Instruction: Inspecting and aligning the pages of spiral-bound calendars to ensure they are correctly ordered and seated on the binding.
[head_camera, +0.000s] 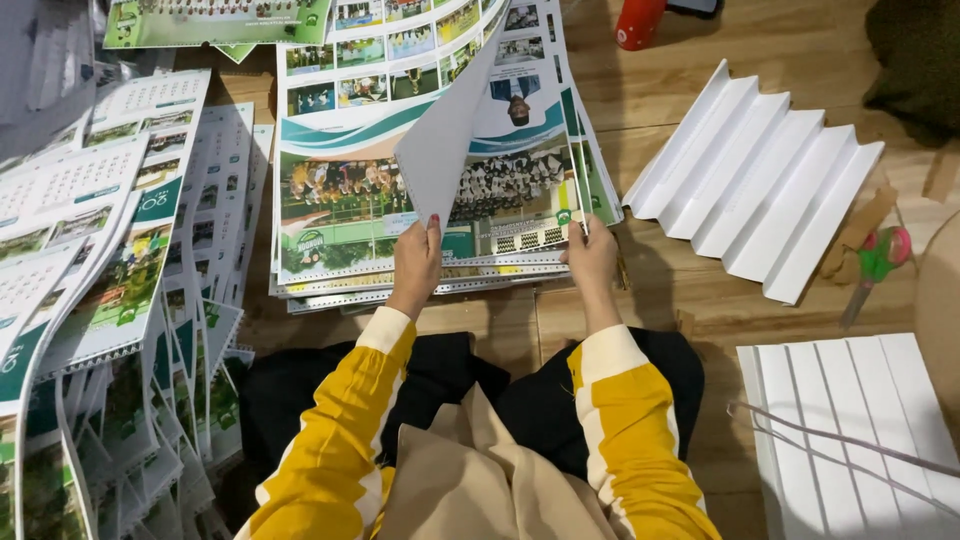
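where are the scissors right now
The scissors lie on the wooden floor at the right edge of the head view, beside the folded white card.

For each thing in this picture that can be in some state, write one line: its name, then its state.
Top calendar sheet: lifted, curled over, blank back showing.
Stack of calendar sheets: flat on the floor, edges uneven.
Left hand: gripping the lifted sheet.
Right hand: fingers on the stack's lower edge.
Folded white card: creased into zigzag ridges.
Scissors: lying on the floor, blades closed.
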